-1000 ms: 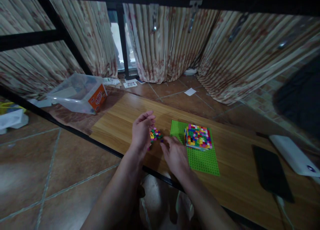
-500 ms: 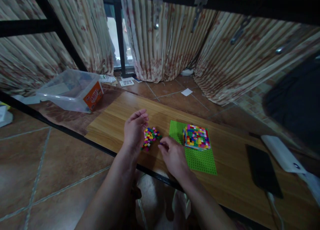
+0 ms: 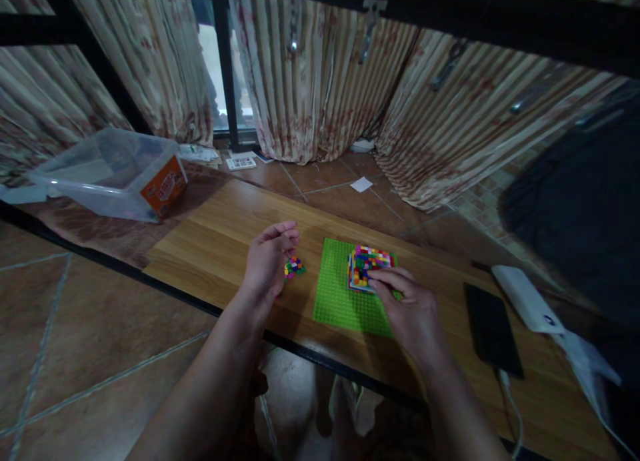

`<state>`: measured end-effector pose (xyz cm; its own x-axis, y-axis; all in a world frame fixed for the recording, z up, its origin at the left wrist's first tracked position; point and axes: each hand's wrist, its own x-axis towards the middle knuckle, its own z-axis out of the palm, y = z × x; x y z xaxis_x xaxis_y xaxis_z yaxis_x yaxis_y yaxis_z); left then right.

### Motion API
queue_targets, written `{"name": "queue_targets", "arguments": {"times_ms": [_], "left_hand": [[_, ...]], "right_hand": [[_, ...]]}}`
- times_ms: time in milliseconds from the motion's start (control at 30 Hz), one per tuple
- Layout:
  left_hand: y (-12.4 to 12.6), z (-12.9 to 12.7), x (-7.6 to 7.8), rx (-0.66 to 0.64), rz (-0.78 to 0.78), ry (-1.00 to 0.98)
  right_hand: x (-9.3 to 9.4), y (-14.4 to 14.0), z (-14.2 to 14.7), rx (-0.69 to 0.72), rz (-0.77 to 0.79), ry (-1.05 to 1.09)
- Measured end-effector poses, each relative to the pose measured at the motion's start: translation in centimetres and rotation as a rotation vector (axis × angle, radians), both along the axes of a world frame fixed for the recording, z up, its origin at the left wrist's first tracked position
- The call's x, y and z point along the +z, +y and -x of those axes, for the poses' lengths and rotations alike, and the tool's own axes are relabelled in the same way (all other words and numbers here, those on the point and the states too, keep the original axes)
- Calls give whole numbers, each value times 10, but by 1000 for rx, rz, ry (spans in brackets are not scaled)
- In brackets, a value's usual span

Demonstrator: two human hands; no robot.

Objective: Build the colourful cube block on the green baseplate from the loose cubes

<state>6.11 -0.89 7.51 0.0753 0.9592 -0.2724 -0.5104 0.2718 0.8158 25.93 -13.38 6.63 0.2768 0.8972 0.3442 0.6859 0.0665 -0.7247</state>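
Note:
My right hand (image 3: 410,307) is over the near side of a multicoloured block of small toy bricks (image 3: 373,255). Thumb and forefinger pinch a small dark brick, possibly blue or purple, against the block's top. That block stands on a green studded baseplate (image 3: 333,294), and my hand hides part of both. My left hand (image 3: 267,261) hovers left of the baseplate, its fingers curled in together; whether anything lies inside them is hidden. Partly behind it is a pile of loose coloured bricks (image 3: 295,267) on the wooden table (image 3: 220,227).
A clear plastic bin (image 3: 110,174) with an orange label stands at the far left on a brown cloth. To the right lie a black phone (image 3: 493,331) with a white cable and a long white device (image 3: 525,297). Striped curtains (image 3: 320,81) hang behind the table.
My right hand has moved right, from beside the loose pile to the brick block, carrying the small dark brick. My left hand has hardly moved. The view has shifted slightly right.

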Motion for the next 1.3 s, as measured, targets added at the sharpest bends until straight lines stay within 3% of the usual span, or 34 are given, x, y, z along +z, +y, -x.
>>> {"name": "queue_targets", "arguments": {"times_ms": [233,467,767,1100,1300], "left_hand": [[-3,-10,-1,-25,-5,17],[-2,-13,-2,-42,-13,50],[-3,-14,-2,-50,-8,28],[-3,-15,-3,-57,-2,28],[-4,-15,0,-59,-1,43]], "right_hand": [[-11,-8,-26,-23,25,-165],[-18,-6,-24,-80,-8,-223],[-13,-6,-19,-25,13,-272],[-16,-5,-22,-26,-23,-274],[-23,-3,-24,-108,-36,-89]]}}
